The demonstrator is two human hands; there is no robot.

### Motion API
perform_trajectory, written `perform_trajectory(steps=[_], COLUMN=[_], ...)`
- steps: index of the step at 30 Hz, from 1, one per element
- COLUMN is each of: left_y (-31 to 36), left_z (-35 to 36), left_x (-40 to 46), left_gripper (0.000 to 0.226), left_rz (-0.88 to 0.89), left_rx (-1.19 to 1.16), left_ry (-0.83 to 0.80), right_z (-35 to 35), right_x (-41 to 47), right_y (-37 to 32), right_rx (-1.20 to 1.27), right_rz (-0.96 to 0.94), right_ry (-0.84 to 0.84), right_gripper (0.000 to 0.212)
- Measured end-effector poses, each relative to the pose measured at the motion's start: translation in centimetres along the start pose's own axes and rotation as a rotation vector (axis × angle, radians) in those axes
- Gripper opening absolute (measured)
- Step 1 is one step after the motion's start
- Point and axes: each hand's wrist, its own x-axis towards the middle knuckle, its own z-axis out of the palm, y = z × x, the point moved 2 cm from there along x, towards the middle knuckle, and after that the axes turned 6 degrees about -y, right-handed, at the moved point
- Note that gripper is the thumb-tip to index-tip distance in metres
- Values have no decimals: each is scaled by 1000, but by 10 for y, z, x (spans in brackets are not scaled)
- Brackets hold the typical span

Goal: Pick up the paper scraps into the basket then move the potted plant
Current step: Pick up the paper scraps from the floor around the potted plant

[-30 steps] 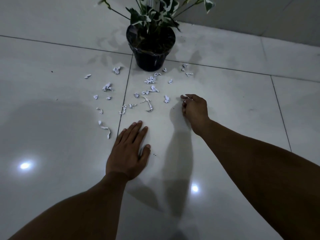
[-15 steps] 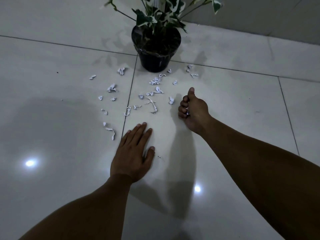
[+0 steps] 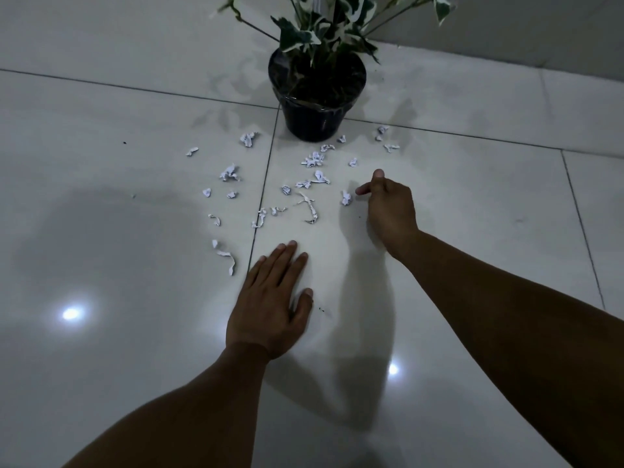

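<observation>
Left hand [image 3: 270, 305] lay flat on the floor [image 3: 101, 332]. Right hand [image 3: 388, 207] reached for a scrap [image 3: 346, 198], couldn't tell if its hidden curled fingers held anything. Plant [image 3: 319, 92] was cropped up top.

Bare floor [image 3: 472, 197] right of potted plant [image 3: 317, 106]

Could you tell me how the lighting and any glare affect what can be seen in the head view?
Head view: dim overall; two bright glare spots on the glossy floor tiles; the arms cast soft shadows; white paper scraps stay distinct; straight tile seams bow slightly.
</observation>
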Motion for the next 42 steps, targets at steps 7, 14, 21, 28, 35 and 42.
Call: perform_trajectory(steps=[7,14,21,28,35,42], left_y=[2,2,2,3,3,3], left_z=[-2,-3,-3,-4,-5,-5], left_x=[0,0,0,0,0,0], left_gripper=[62,61,61,61,61,62], left_rz=[-9,-16,-14,-16,-16,-16], left_rx=[-5,-10,-12,5,-3,-4], left_ry=[-10,-12,-3,-10,-9,-21], right_z=[7,15,5,3,3,14], right_x=[9,8,9,1,-5,-1], right_y=[7,10,1,-3,-9,-6], right_rx=[-284,-276,344,1015,1100,1052], right_rz=[-202,-275,114,314,343,373], right_ry=[-4,-27,-68,-315,-420,-433], right_gripper=[29,18,32,14,28,36])
